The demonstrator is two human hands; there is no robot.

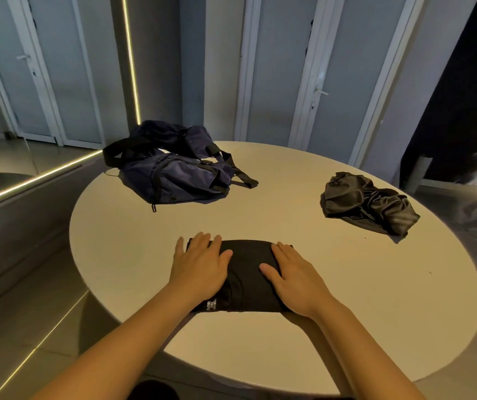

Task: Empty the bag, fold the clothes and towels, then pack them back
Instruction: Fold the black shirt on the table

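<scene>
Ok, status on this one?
Left hand, right hand flat on folded black garment. Crumpled dark garment far right. Navy bag far left. Nothing blocking.

Navy bag (173, 174), black folded garment (248, 272), white table (347, 284).

There is one round counter (347, 284). On it lie three fabric things: one navy bag (173, 174), one folded black garment (248, 269) and one crumpled black garment (367, 203). Two hands are in view, the left hand (199, 267) and the right hand (295, 281). One white label (211, 306) shows on the folded garment. Two door handles (321, 92) show behind.
</scene>
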